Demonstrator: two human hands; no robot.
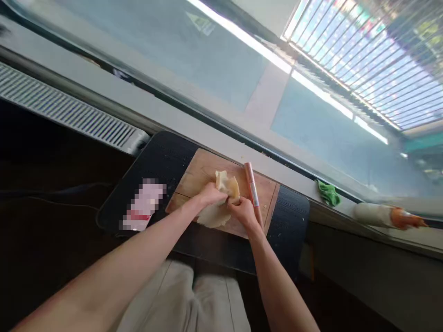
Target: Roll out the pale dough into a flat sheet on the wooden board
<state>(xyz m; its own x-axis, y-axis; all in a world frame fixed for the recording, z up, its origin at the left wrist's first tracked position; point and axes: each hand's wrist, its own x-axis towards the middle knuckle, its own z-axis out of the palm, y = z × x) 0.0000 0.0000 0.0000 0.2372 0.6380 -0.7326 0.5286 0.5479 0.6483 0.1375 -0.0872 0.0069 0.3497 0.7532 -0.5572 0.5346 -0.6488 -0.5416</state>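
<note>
1. Pinching a pale dough sheet with the fingers of the left hand, curled nearly together on it.
2. Gripping it also with the fingers of the right hand, likewise bent in; hard to tell how tightly, with the fingertips so small and partly hidden.
3. Holding it over the middle of a wooden board, one flap toward the table's near edge.
4. Working just beside a coppery rod on the board's right part.
5. Facing a pixelated pinkish thing near the table's left edge.
</note>
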